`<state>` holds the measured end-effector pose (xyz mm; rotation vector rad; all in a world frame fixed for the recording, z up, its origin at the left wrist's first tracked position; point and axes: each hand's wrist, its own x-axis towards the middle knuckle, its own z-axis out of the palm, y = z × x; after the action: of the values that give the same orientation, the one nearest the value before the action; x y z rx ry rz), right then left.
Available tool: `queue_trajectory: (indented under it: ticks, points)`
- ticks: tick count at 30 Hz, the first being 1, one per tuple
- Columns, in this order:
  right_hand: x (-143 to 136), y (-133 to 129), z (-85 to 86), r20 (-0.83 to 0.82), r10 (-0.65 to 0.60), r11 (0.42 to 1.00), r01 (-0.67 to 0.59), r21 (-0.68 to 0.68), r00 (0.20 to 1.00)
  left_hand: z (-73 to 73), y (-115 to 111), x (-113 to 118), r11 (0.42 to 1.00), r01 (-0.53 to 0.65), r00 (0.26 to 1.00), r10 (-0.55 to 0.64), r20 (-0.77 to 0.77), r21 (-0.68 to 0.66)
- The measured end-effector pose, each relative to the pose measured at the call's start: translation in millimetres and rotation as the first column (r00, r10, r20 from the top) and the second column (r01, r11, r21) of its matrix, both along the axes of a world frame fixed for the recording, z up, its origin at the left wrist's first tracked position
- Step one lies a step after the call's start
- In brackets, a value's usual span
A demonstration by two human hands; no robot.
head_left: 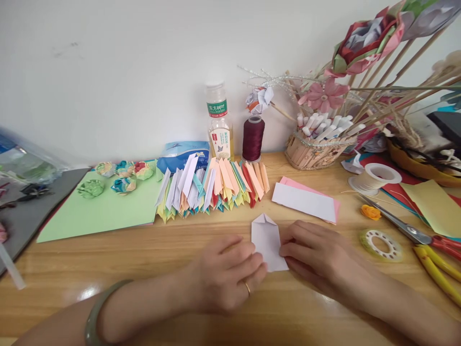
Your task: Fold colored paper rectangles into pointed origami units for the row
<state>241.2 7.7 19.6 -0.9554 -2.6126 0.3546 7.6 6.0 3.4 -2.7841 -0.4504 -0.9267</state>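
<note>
A small white sheet of paper (268, 242) lies on the wooden table, its top corners folded in to a point. My left hand (228, 274), with a ring and a bracelet, has its fingers curled against the paper's left edge. On the opposite side, my right hand (319, 252) pinches the right edge between thumb and fingers. Just behind the paper is a white strip (306, 201) on top of a pink one. A dense row of folded paper pieces (212, 187) in several colours stands to the back left.
Paper rosettes (124, 185) rest on green sheets (108, 218) at the left. Along the wall are a bottle (219, 125), a maroon thread spool (253, 139) and a pen basket (317, 149). To the right lie scissors (414, 234), a tape roll (392, 250) and a white spool (374, 181).
</note>
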Motion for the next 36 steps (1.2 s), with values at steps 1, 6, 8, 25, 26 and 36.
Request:
queue_trajectory:
  ticks: [1,6,8,25,26,36]
  points:
    - [-1.1,-1.2,-1.2,-0.001,0.0,0.999,0.0,0.051,1.0,-1.0,-3.2,1.6,1.0,0.009,1.0,-0.009,-0.027,-0.009]
    - [-2.2,-4.3,-3.8,-0.003,0.116,0.992,-0.115,0.057,0.993,-6.1,-7.0,4.7,0.997,-0.046,0.995,0.041,-0.09,-0.062]
    - [-1.2,-3.4,-5.1,-0.041,0.147,0.989,-0.146,0.025,0.988,-5.4,-4.4,3.6,0.994,-0.058,0.993,0.048,-0.106,-0.092]
    - [6.3,9.4,-3.6,-0.127,-0.01,0.921,-0.04,-0.386,0.992,0.7,-1.9,1.9,0.988,-0.035,0.975,0.0,-0.224,-0.152]
    - [5.1,9.9,-3.4,-0.139,-0.024,0.918,-0.033,-0.394,0.99,0.5,-2.2,1.8,0.987,-0.034,0.97,-0.006,-0.244,-0.159]
    - [-1.6,11.6,-1.6,-0.092,-0.151,0.885,0.093,-0.456,0.984,-1.5,-5.4,9.1,0.98,-0.044,0.983,0.007,-0.185,-0.196]
